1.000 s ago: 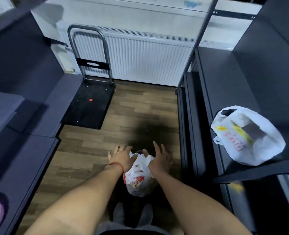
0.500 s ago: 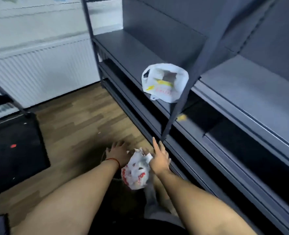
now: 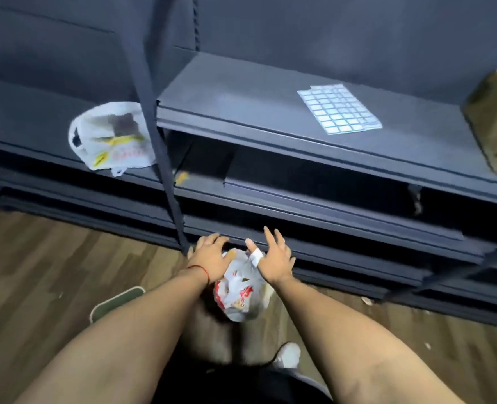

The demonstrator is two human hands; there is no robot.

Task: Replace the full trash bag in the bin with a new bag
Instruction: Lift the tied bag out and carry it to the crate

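A small white trash bag [image 3: 239,293] with red print hangs above the wooden floor, held between my two hands. My left hand [image 3: 211,258], with a red string at the wrist, is closed over the bag's top left. My right hand [image 3: 274,262], its thumb bandaged, presses the bag's top right with the fingers spread upward. Another white plastic bag [image 3: 113,138] with yellow and red print lies on a dark shelf at the left. A greenish rim [image 3: 116,303], possibly the bin, shows beside my left forearm; most of it is hidden.
Dark metal shelving [image 3: 270,141] fills the view ahead, with an upright post [image 3: 165,170] just beyond my hands. A sheet of white labels [image 3: 339,108] and a brown block [image 3: 495,123] lie on the upper shelf. My shoe [image 3: 288,354] is below.
The view has swung right, from the radiator and trolley to facing the shelving. Both hands have stayed on the trash bag, which hangs a little lower between them.
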